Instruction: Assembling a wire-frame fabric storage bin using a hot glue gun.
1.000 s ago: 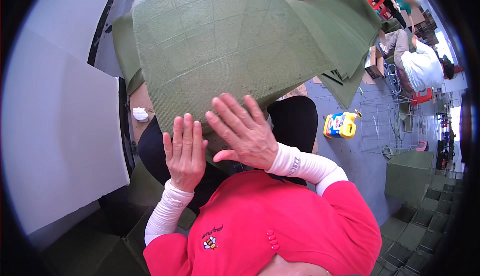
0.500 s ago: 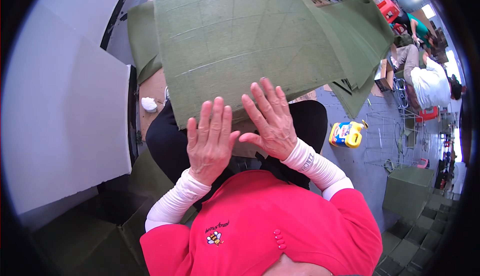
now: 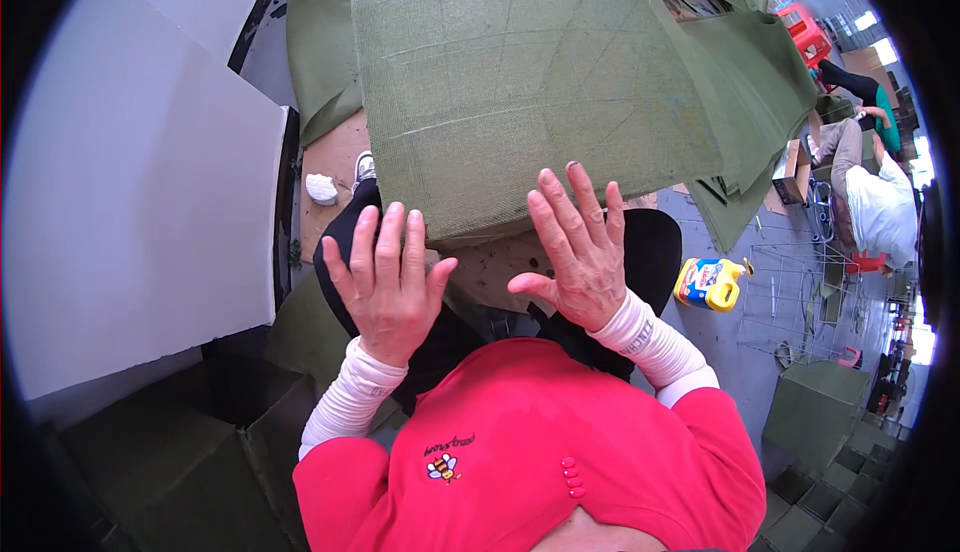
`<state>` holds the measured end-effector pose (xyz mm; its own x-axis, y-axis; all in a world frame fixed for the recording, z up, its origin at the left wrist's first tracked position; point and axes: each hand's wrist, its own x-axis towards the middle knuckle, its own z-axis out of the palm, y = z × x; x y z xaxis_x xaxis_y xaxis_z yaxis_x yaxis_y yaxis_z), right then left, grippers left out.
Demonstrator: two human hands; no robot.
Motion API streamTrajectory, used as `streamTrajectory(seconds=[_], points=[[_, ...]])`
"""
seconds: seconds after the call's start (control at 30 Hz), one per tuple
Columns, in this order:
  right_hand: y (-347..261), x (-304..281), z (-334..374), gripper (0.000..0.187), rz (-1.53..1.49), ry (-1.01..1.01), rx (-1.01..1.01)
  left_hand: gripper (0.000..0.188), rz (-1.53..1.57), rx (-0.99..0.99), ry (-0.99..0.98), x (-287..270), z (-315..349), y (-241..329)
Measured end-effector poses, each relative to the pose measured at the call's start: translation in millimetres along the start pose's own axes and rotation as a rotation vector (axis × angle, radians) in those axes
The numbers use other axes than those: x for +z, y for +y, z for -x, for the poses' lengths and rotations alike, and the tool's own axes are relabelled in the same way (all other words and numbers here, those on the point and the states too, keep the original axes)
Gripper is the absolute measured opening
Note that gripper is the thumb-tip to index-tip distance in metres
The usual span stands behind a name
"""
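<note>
Both hands are raised over my lap, palms down and holding nothing. My left hand has its fingers apart, near the close left corner of a green mesh-covered panel. To the right, my right hand spreads its fingers, with the tips in front of the panel's near edge. Whether any fingertip touches the panel I cannot tell. The panel lies in front of my knees, with wire-like lines across it. More green sheets spread out from under its right side.
A yellow jug stands on the floor by my right knee, next to a wire frame. A crumpled white thing lies at left, near a white wall. Green boxes sit at lower right. Two people work at far right.
My hands have moved farther apart, the left one leftward and the right one rightward. The whole view has shifted, so the surroundings sit more to the right.
</note>
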<state>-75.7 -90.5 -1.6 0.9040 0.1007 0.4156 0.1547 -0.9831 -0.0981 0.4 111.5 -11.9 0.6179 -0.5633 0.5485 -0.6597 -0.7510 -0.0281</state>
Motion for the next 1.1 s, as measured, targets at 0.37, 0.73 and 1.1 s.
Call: streamTrajectory(seconds=[0.37, 0.73, 1.1], points=[[-41, 12, -31, 0.072, -0.181, -0.029, -0.139, 0.042, 0.061, -0.058, 0.011, 5, 19, -16], [-64, 43, -30, 0.075, -0.298, 0.007, -0.194, 0.039, 0.227, -0.019, 0.250, 30, 33, -12], [-2, 5, 17, 0.084, -0.092, 0.014, 0.096, 0.058, 0.141, -0.043, 0.086, 7, 18, 18]])
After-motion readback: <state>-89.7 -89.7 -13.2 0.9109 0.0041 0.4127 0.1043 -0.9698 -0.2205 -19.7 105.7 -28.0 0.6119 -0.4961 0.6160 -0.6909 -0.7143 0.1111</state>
